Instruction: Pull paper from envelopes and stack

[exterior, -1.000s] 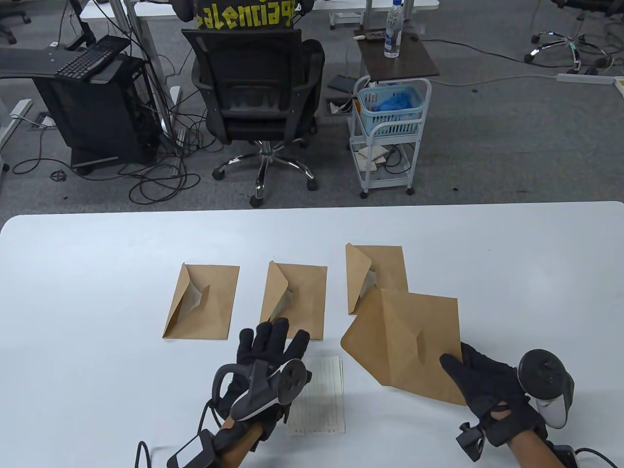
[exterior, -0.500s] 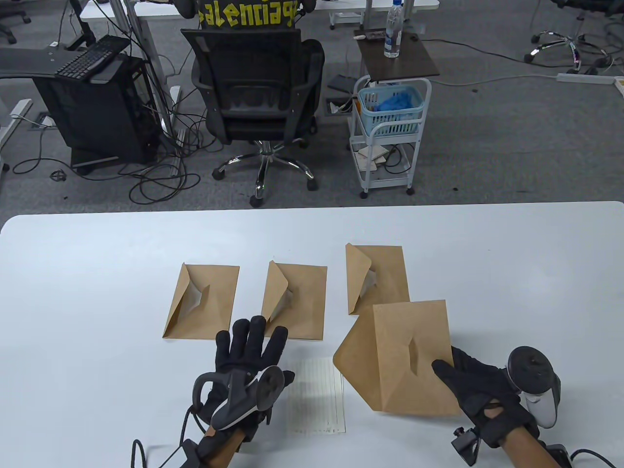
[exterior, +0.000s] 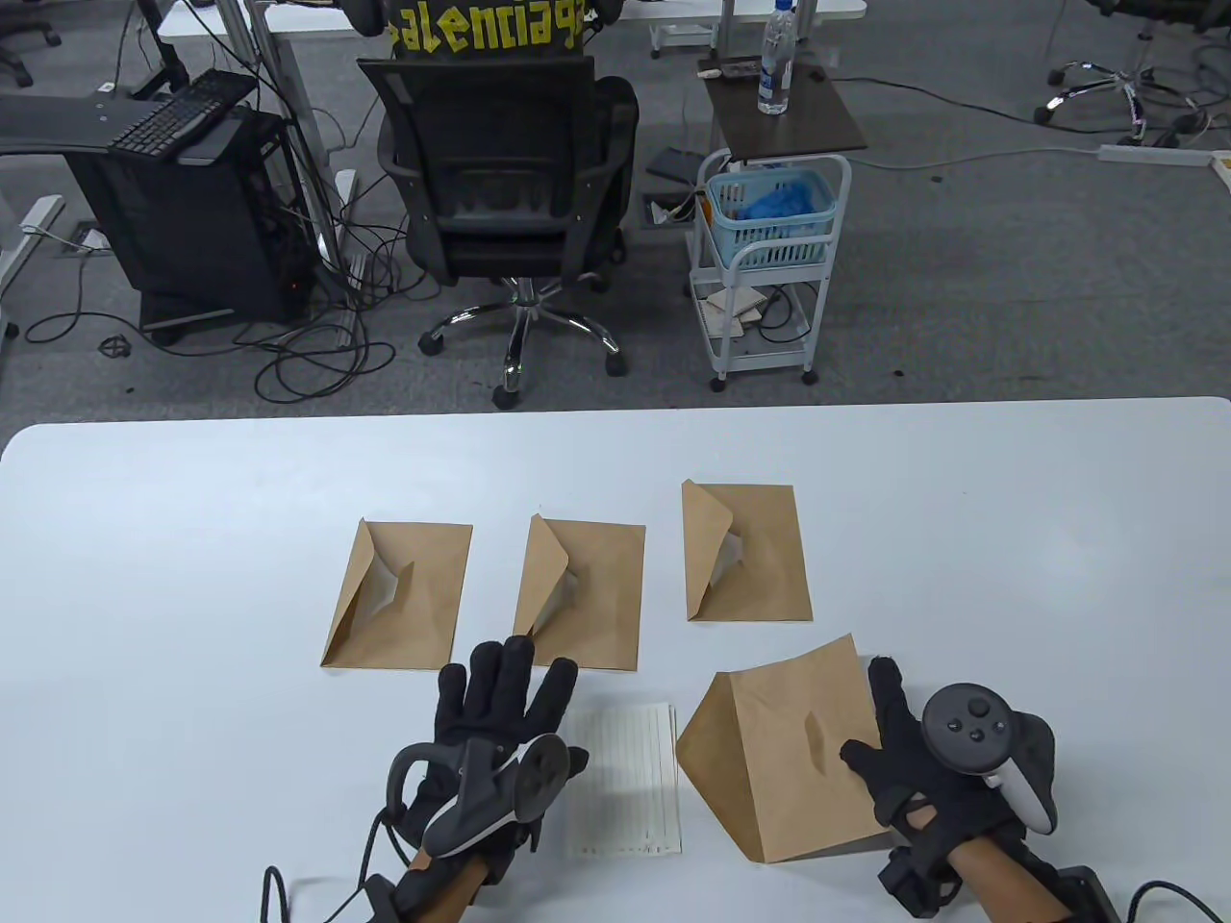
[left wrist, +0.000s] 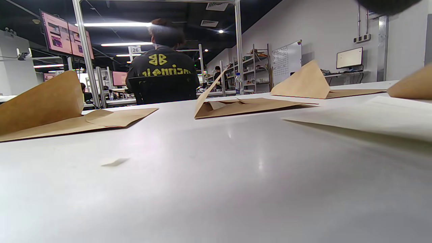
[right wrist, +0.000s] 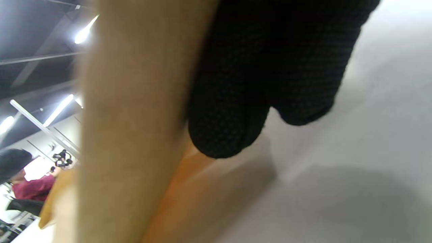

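Note:
Three brown envelopes lie in a row with flaps raised: left (exterior: 399, 594), middle (exterior: 582, 596), right (exterior: 743, 551). My right hand (exterior: 890, 745) grips the right edge of a fourth brown envelope (exterior: 779, 755), thumb on top, fingers behind it, and holds it tilted off the table. In the right wrist view my gloved fingers (right wrist: 256, 84) lie against its back (right wrist: 135, 118). A white lined sheet (exterior: 623, 779) lies flat near the front edge. My left hand (exterior: 500, 697) rests open and flat on the table just left of the sheet, holding nothing.
The white table (exterior: 192, 577) has bare surface to the left, right and behind the envelopes. In the left wrist view the envelopes (left wrist: 243, 104) and the sheet (left wrist: 371, 114) show low across the tabletop. An office chair (exterior: 510, 183) and a cart (exterior: 769, 260) stand beyond the far edge.
My right hand has drawn the fourth envelope toward the front edge and tipped it more upright, off the right envelope. My left hand slid left off the sheet, then settled beside it.

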A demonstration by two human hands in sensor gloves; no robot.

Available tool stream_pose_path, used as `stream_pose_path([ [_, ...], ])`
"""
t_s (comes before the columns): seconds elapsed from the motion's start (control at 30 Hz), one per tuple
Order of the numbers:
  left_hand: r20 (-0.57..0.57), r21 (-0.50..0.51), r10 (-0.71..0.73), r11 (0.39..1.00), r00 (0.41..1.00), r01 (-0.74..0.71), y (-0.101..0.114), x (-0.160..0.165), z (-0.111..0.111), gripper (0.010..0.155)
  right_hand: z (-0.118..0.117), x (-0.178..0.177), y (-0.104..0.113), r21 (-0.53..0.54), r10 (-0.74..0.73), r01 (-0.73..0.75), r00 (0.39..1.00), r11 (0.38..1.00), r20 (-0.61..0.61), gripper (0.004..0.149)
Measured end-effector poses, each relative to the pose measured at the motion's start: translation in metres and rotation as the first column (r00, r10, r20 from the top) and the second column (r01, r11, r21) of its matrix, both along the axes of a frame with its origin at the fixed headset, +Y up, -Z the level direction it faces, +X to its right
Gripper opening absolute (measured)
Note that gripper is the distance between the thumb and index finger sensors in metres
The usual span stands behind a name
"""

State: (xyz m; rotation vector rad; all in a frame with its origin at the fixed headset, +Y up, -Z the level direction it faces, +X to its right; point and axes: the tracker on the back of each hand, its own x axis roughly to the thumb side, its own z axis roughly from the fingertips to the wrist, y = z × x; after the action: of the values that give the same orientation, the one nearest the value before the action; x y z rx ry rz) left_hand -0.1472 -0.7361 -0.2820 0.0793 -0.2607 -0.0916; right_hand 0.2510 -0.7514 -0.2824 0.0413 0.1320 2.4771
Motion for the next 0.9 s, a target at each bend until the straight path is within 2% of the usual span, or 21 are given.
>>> stream_pose_path([
  [0.03,0.003,-0.002,-0.002,1.0,1.0,0.002,0.0,0.001,0.0,0.08,0.0,-0.001,0.0,0.01,0.027,-0.027,1.0,1.0,0.003,0.08],
  [0.13,0.007,-0.001,-0.006,1.0,1.0,0.006,0.0,0.003,0.001,0.08,-0.003,-0.005,-0.001,0.063,0.196,-0.196,0.981,0.979,0.007,0.062],
  [0.23,0.008,-0.001,-0.004,1.0,1.0,0.004,-0.001,0.003,0.001,0.08,-0.007,-0.011,-0.004,0.103,0.388,-0.387,0.922,0.917,0.004,0.063],
  [0.37,0.009,-0.002,-0.006,1.0,1.0,0.006,-0.002,0.003,0.001,0.079,-0.008,-0.017,-0.008,0.094,0.53,-0.527,0.848,0.845,-0.007,0.065],
  [0.47,0.01,-0.001,-0.003,1.0,1.0,0.003,-0.002,0.004,0.001,0.079,-0.009,-0.022,-0.012,0.028,0.586,-0.585,0.81,0.811,-0.041,0.062],
  [0.57,0.013,-0.001,-0.008,1.0,1.0,0.008,-0.002,0.005,0.002,0.079,-0.01,-0.023,-0.014,0.046,0.57,-0.568,0.82,0.822,-0.052,0.058],
  [0.9,0.007,0.002,-0.009,1.0,1.0,0.009,-0.002,0.004,0.002,0.079,-0.013,-0.023,-0.013,0.009,0.56,-0.561,0.825,0.828,-0.078,0.057],
])
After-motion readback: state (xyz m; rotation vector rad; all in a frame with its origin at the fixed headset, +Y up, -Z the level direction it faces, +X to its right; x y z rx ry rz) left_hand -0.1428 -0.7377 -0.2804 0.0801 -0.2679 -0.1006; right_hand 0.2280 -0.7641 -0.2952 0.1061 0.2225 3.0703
